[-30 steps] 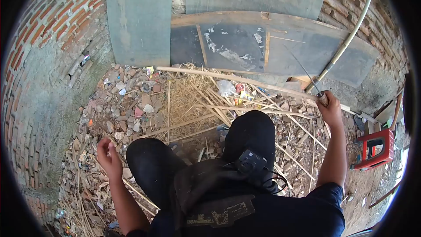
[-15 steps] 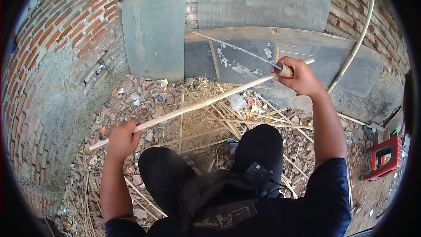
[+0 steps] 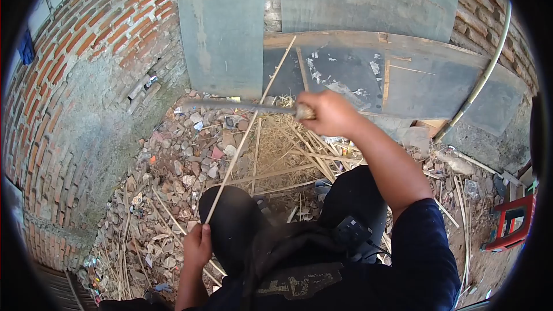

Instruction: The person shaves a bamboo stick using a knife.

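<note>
A long thin wooden strip [image 3: 236, 155] slants up and away from my left hand [image 3: 197, 245], which grips its lower end beside my left knee. The strip's far end reaches in front of the dark board. My right hand [image 3: 328, 114] is closed around the wooden handle of a long-bladed knife [image 3: 242, 105]. The blade points left, slightly blurred, and crosses the strip in the view; whether the two touch I cannot tell. Below the blade, straw-like shavings [image 3: 276, 150] and several loose strips [image 3: 322, 164] lie on the rubble.
Brick walls stand at the left and the upper right. Grey-green panels [image 3: 222, 40] and a dark board [image 3: 345, 75] lean at the back. A bamboo pole [image 3: 481, 83] rises at the right, near a red plastic stool [image 3: 512, 223]. Stones and litter cover the ground.
The strip, earlier held across by both hands, now points up and away from my left hand, which has moved right and nearer my body. My right hand has left the strip and moved left with the knife.
</note>
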Demonstrator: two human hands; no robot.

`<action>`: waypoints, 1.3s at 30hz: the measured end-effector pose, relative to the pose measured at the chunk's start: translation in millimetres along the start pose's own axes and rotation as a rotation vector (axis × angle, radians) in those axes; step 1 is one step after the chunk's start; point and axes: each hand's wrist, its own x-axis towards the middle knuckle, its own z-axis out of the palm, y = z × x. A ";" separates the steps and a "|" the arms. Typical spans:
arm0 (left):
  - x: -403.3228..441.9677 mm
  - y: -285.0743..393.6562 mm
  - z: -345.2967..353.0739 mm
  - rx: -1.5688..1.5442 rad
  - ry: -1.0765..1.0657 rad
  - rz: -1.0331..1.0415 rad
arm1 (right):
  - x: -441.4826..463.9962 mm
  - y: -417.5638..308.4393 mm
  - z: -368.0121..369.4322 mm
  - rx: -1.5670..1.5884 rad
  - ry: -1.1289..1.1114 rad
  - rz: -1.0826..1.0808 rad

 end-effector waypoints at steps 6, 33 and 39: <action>-39.9 -15.3 21.9 0.071 0.127 0.001 | 36.0 -8.0 71.9 -0.237 -0.374 -0.058; -32.3 -26.2 7.3 0.159 0.006 0.014 | 18.5 64.4 119.0 -0.081 -0.269 0.008; -34.7 -31.7 2.9 0.237 0.008 0.005 | 22.2 78.5 130.5 -0.073 -0.143 0.225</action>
